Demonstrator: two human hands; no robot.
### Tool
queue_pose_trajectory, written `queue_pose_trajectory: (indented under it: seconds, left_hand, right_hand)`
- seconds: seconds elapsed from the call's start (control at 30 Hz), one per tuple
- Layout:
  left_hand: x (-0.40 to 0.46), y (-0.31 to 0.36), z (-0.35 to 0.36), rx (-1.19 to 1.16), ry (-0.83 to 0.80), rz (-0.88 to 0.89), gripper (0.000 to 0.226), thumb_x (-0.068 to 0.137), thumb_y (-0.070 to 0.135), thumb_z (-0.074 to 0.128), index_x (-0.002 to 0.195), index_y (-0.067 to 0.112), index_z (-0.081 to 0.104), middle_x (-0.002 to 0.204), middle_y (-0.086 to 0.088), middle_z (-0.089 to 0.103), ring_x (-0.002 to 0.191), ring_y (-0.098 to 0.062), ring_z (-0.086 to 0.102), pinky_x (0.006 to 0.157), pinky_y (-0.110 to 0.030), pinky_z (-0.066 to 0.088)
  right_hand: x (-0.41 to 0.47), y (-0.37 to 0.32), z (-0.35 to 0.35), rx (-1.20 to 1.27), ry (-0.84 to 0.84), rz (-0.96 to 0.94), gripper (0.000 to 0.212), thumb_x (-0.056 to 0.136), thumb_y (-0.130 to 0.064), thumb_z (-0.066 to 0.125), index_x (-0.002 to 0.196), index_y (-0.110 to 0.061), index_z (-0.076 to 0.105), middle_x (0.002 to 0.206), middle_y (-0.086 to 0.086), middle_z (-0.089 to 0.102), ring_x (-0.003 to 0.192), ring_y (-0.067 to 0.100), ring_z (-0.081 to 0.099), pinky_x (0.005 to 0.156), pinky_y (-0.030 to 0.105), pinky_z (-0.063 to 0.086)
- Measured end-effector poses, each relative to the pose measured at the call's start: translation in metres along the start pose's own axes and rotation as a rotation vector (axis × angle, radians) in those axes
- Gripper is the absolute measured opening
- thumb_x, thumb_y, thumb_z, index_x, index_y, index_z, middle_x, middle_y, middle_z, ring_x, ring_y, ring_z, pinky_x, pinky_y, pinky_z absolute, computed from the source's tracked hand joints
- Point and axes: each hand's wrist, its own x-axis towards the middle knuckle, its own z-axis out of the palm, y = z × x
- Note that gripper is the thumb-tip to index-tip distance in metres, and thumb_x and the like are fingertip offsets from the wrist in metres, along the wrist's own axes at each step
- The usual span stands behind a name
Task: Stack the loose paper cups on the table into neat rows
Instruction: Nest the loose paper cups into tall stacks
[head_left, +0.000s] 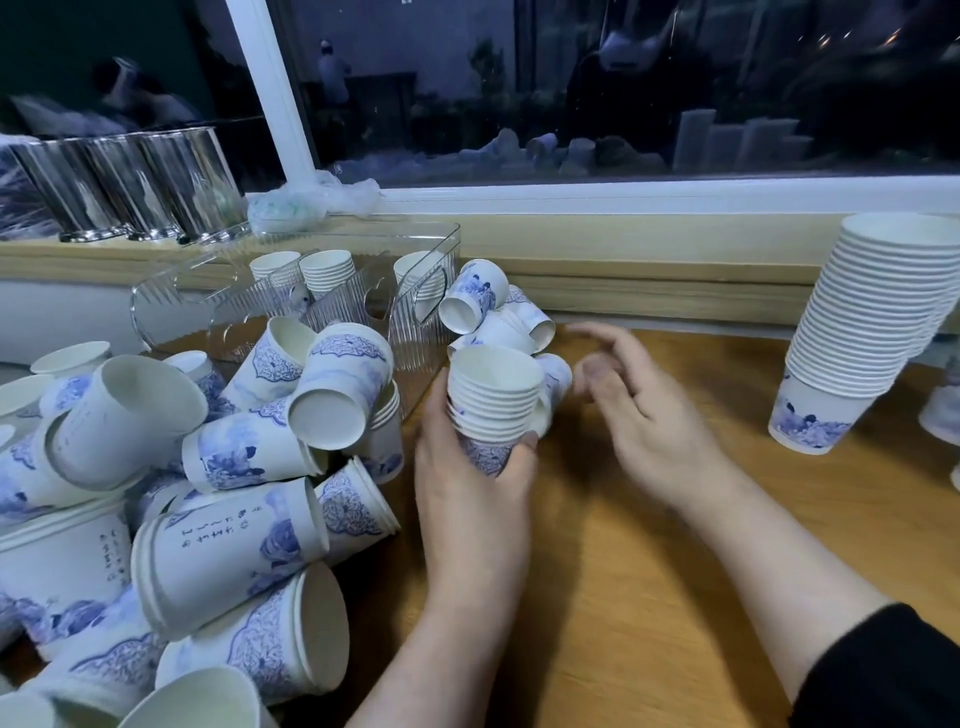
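Observation:
My left hand (470, 467) grips a short stack of small white-and-blue paper cups (493, 400), held upright near the middle of the wooden table (649, 597). My right hand (631, 400) hovers just right of that stack, fingers spread and blurred, holding nothing. Behind the stack lie a few loose small cups (480, 299) on their sides. A big heap of larger loose cups (208, 493) with blue prints covers the left of the table. A tall stack of small cups (872, 322) stands at the right, leaning slightly.
A clear plastic ribbed organiser (410, 291) holding stacked cups sits behind the heap. Shiny metal canisters (130, 182) and a crumpled plastic bag (311, 200) rest on the window ledge. Part of another cup (943, 410) shows at the right edge.

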Motion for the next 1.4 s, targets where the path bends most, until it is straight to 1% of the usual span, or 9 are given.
queue_pose_trajectory:
  seconds: [0.1,0.27,0.37,0.47,0.63,0.87,1.17,1.27,1.4]
  left_hand:
    - [0.003,0.000,0.000,-0.022,0.064,-0.020,0.078,0.076,0.027,0.077,0.145,0.031,0.041,0.139,0.008,0.058,0.129,-0.014,0.055,0.109,-0.045,0.043]
    - [0.008,-0.007,0.003,-0.047,0.086,-0.060,0.078,0.078,0.022,0.078,0.145,0.031,0.040,0.140,0.006,0.057,0.130,-0.016,0.053,0.111,-0.044,0.042]
    - [0.008,-0.006,0.004,-0.031,0.069,-0.052,0.077,0.078,0.024,0.078,0.145,0.032,0.040,0.138,0.007,0.058,0.128,-0.016,0.055,0.109,-0.043,0.043]
    - [0.007,-0.006,0.004,-0.015,0.045,-0.033,0.078,0.077,0.024,0.077,0.145,0.033,0.041,0.135,0.007,0.060,0.125,-0.016,0.057,0.107,-0.043,0.044]
    - [0.005,-0.004,0.005,0.043,0.004,0.028,0.079,0.076,0.018,0.079,0.146,0.028,0.044,0.138,0.007,0.058,0.130,-0.013,0.053,0.110,-0.044,0.042]
    - [0.002,-0.004,0.005,0.161,-0.045,0.101,0.088,0.075,0.012,0.082,0.148,0.035,0.040,0.138,0.007,0.052,0.132,-0.015,0.049,0.111,-0.039,0.038]
    - [0.000,-0.001,0.007,0.197,-0.080,0.174,0.089,0.074,0.013,0.085,0.147,0.035,0.040,0.140,0.007,0.052,0.134,-0.014,0.047,0.110,-0.045,0.041]
    - [0.004,-0.004,0.006,0.053,-0.086,0.100,0.084,0.076,0.014,0.083,0.147,0.033,0.042,0.141,0.011,0.054,0.133,-0.009,0.049,0.112,-0.042,0.041]
    - [0.011,-0.006,0.004,-0.068,-0.006,-0.039,0.078,0.078,0.019,0.081,0.144,0.036,0.042,0.135,0.015,0.060,0.126,-0.007,0.056,0.109,-0.038,0.043]
  right_hand:
    - [0.003,0.015,0.006,-0.265,0.125,0.076,0.031,0.094,-0.034,0.060,0.125,-0.031,0.055,0.104,-0.017,0.054,0.094,0.005,0.054,0.088,0.033,0.047]
    - [0.003,0.021,0.022,-0.461,-0.078,0.158,0.059,0.087,-0.030,0.071,0.142,-0.025,0.051,0.147,-0.005,0.045,0.133,0.018,0.045,0.114,0.029,0.030]
    - [0.006,0.022,0.017,-0.502,0.051,0.173,0.044,0.091,-0.007,0.055,0.133,-0.019,0.061,0.138,0.003,0.058,0.126,0.023,0.053,0.102,0.019,0.031]
    - [0.009,0.017,0.001,-0.433,0.349,0.256,0.030,0.096,-0.010,0.049,0.118,-0.019,0.067,0.107,0.010,0.072,0.099,0.032,0.064,0.074,0.029,0.039]
    - [0.019,-0.009,-0.029,0.277,0.445,0.286,0.012,0.099,-0.011,0.049,0.100,-0.015,0.060,0.065,0.007,0.058,0.050,0.025,0.051,0.044,0.032,0.036]
    - [0.024,-0.032,-0.029,0.363,-0.032,0.386,0.022,0.097,-0.006,0.045,0.099,-0.003,0.067,0.053,-0.002,0.033,0.047,0.014,0.024,0.042,0.023,0.023]
    - [0.024,-0.048,-0.039,0.192,-0.247,0.566,0.028,0.098,-0.027,0.053,0.089,-0.003,0.064,0.054,-0.003,0.031,0.043,0.009,0.023,0.040,0.019,0.018]
    - [0.029,-0.027,-0.020,0.233,0.086,0.509,0.055,0.096,-0.061,0.043,0.094,-0.012,0.070,0.048,-0.006,0.040,0.039,0.011,0.033,0.041,0.022,0.028]
    - [0.020,0.033,0.003,-0.058,0.256,0.333,0.021,0.101,-0.038,0.050,0.109,-0.024,0.064,0.085,-0.011,0.064,0.069,0.010,0.057,0.070,0.038,0.049]
